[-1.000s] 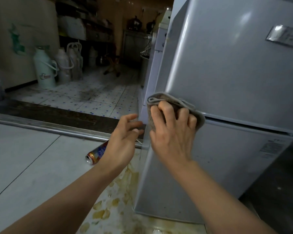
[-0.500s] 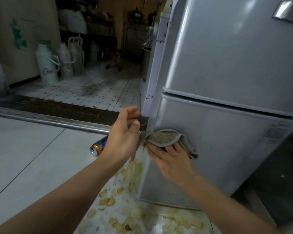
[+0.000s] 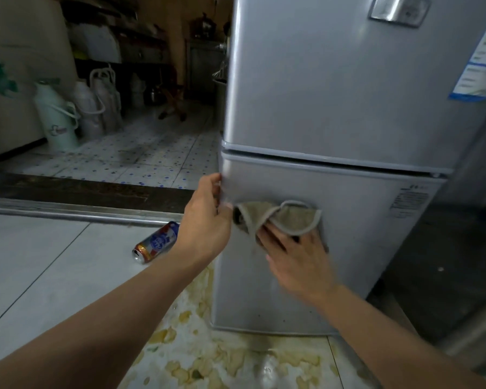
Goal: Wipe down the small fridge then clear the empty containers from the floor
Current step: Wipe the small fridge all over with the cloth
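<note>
Right hand (image 3: 298, 256) flat on cloth (image 3: 289, 217)

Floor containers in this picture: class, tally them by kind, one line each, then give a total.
Drink cans lying on their side: 1, the can
Pale green thermos flasks standing: 1, the green flask
White jugs standing behind it: 2, the near jug and the far jug
Total: 4

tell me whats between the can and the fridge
In the head view, the left hand and forearm cross between the can and fridge, above bare floor.
</note>
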Demonstrator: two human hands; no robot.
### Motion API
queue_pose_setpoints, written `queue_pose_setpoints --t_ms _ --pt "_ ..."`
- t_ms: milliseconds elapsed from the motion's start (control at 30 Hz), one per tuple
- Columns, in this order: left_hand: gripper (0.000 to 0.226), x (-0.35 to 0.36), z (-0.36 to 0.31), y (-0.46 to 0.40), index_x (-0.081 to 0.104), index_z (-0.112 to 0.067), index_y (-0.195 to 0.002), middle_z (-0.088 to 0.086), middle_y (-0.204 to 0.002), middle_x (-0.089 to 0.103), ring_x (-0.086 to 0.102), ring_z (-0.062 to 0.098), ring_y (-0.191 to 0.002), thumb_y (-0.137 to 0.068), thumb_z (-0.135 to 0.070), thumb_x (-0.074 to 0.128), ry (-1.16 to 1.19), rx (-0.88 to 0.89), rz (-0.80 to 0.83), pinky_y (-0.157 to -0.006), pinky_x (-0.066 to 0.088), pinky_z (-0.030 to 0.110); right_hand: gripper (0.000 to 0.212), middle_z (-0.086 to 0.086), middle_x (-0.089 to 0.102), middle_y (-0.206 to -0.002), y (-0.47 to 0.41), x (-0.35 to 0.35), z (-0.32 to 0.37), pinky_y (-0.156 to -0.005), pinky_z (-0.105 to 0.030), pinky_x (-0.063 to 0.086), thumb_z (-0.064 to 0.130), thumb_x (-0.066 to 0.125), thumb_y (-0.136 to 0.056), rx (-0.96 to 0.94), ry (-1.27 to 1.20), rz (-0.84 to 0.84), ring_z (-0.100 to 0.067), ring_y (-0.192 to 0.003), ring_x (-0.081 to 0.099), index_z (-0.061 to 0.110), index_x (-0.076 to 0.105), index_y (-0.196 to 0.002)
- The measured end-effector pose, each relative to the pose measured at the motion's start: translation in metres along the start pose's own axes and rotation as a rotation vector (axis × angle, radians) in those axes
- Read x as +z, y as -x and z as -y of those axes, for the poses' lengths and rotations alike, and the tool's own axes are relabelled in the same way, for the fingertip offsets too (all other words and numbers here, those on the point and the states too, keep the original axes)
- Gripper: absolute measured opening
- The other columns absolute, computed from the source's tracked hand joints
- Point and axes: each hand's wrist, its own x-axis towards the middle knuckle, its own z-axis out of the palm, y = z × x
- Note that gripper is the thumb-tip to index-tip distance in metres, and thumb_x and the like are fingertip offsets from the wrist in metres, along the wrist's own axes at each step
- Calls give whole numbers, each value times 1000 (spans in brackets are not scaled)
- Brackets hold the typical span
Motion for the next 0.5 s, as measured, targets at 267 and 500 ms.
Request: queue_pose_setpoints --t_ms 267,500 --pt "52 21 -4 -2 37 -14 -121 7 -124 42 49 24 -108 -82 -34 66 -306 -51 -86 -87 44 40 44 -6 40 -125 -10 -22 -38 -96 -53 40 10 47 -83 18 -93 -78 -36 -107 43 16 59 -124" --pt "40 18 7 -6 35 -18 -102 2 -103 43 47 17 -88 -82 -36 65 -346 34 -98 -71 43 36 65 -10 35 -126 23 -11 -48 -90 -58 44 2 63 -73 225 -46 -97 -42 -108 39 20 42 -132"
